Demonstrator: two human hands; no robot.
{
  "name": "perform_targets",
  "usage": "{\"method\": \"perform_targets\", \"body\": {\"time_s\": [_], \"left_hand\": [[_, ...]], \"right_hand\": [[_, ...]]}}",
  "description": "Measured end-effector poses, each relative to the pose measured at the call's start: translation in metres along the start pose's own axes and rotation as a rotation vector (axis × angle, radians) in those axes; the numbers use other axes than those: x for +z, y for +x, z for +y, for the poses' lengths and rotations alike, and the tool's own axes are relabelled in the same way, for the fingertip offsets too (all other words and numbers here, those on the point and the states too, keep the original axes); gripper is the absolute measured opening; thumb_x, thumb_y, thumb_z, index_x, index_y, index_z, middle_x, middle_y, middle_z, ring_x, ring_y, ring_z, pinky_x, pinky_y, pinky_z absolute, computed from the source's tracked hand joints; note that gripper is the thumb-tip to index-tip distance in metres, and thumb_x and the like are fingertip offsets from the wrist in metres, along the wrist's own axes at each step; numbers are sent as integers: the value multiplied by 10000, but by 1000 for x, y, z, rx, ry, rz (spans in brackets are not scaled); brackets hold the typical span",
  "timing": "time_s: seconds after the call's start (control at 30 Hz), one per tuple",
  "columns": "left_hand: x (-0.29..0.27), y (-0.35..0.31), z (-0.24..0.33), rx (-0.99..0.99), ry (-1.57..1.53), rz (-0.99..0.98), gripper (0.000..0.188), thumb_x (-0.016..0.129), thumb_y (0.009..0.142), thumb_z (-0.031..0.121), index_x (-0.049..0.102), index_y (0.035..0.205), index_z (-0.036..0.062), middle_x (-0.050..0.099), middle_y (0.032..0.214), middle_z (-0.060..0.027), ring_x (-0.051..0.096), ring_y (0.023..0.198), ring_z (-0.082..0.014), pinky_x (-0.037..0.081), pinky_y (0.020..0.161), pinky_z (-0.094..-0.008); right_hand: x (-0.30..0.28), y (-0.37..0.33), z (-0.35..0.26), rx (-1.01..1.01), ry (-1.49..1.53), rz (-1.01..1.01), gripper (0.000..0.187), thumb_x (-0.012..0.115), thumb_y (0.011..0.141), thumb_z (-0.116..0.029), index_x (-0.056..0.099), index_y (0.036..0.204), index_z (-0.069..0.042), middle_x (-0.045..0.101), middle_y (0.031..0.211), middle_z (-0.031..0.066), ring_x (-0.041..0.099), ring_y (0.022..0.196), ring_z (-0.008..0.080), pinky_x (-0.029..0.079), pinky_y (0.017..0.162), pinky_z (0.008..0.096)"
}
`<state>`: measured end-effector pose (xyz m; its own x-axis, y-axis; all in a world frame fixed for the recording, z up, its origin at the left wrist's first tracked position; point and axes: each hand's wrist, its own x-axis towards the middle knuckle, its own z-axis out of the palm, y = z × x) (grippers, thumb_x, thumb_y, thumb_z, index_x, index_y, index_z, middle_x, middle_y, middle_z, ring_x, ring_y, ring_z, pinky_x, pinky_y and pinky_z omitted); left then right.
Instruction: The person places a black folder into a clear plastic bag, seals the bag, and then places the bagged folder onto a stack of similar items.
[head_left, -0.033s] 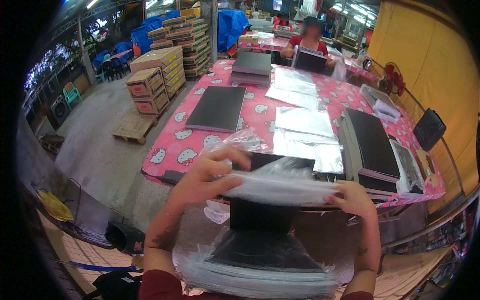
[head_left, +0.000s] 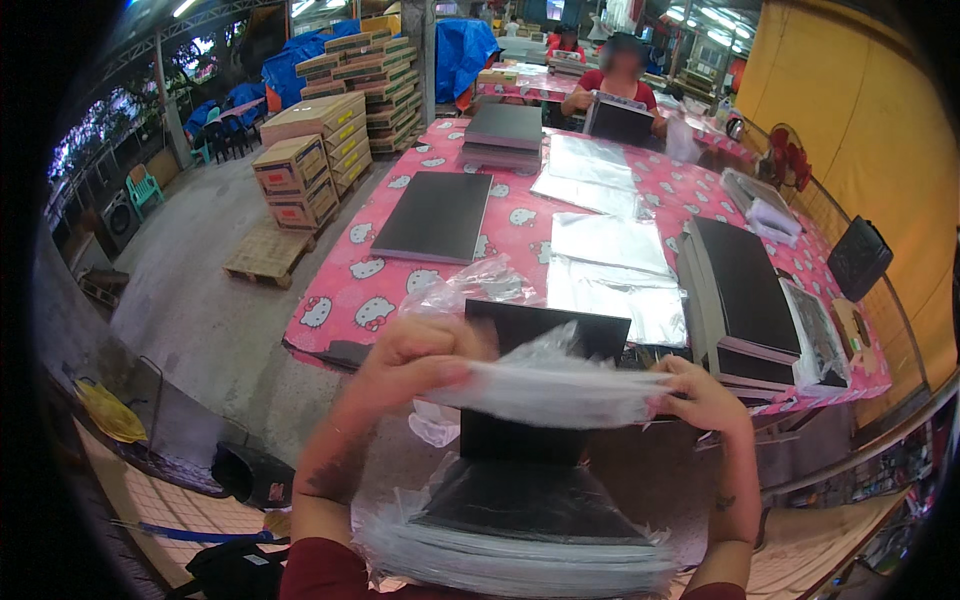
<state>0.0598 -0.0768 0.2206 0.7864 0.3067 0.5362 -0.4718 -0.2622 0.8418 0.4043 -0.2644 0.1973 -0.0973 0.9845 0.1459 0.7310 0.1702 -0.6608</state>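
Note:
In front of me, my left hand (head_left: 425, 355) is closed on the left end of a flat, plastic-wrapped bundle (head_left: 570, 395). My right hand (head_left: 695, 393) pinches its right end. The bundle is seen edge-on, whitish and smeared by motion, with loose clear film standing up from its top. Below it, close to my body, lies a pile of plastic-wrapped flat pads (head_left: 520, 550) with a black one on top. A black flat panel (head_left: 550, 325) shows behind the bundle, partly hidden by it.
On the pink patterned table (head_left: 335, 290) lie a black-covered pad (head_left: 435, 215), a stack of pads (head_left: 503, 125), clear plastic sleeves (head_left: 610, 250) and a taller pad stack (head_left: 740, 285). A person (head_left: 620, 85) holds a black pad across the table. Cartons (head_left: 290, 170) stand on the left.
My left hand has curled from spread fingers into a closed grip. The bundle has dipped slightly, and my right hand keeps its pinch.

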Motion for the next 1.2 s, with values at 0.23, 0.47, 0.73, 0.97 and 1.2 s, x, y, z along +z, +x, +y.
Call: {"method": "perform_targets", "body": {"time_s": [0.23, 0.47, 0.73, 0.97, 1.2], "left_hand": [[49, 8, -23, -174, -44, -205, 289, 587, 920, 285, 538, 810, 22, 564, 670, -37, 550, 625, -99, 409, 552, -284], [49, -15, -45, -547, -415, -89, 241, 535, 952, 294, 471, 811, 111, 403, 615, 74, 390, 524, -39, 323, 481, -227], [34, -21, -53, -618, -91, -501, 320, 565, 932, 336, 630, 896, 24, 542, 686, 20, 506, 616, -74, 427, 571, -236], [20, -33, -56, -655, -386, -26, 293, 549, 939, 274, 642, 954, -3, 587, 750, -16, 551, 671, -127, 479, 672, -261], [-5, -58, -77, -464, -381, 183, 124, 599, 821, 98, 604, 909, 11, 560, 739, -3, 526, 672, -79, 442, 637, -236]], "right_hand": [[36, -12, -5, 51, 1000, -607, 236, 619, 882, -230, 654, 992, -24, 600, 1037, 75, 561, 989, 204, 445, 873, 326], [28, -21, 32, -99, 891, -547, 198, 638, 851, -191, 663, 928, -10, 638, 868, 29, 586, 870, 141, 471, 775, 307], [44, -42, 14, 114, 1561, 149, 363, 691, 814, -184, 599, 1077, 48, 661, 965, 141, 642, 915, 217, 516, 748, 319], [69, -50, 66, 31, 1241, -104, 236, 731, 754, -173, 661, 890, 8, 635, 1033, 198, 639, 944, 298, 556, 728, 440], [69, -36, 64, 110, 1093, 29, 235, 641, 804, -120, 564, 1001, -18, 576, 812, 63, 572, 705, 134, 481, 558, 298]]}}
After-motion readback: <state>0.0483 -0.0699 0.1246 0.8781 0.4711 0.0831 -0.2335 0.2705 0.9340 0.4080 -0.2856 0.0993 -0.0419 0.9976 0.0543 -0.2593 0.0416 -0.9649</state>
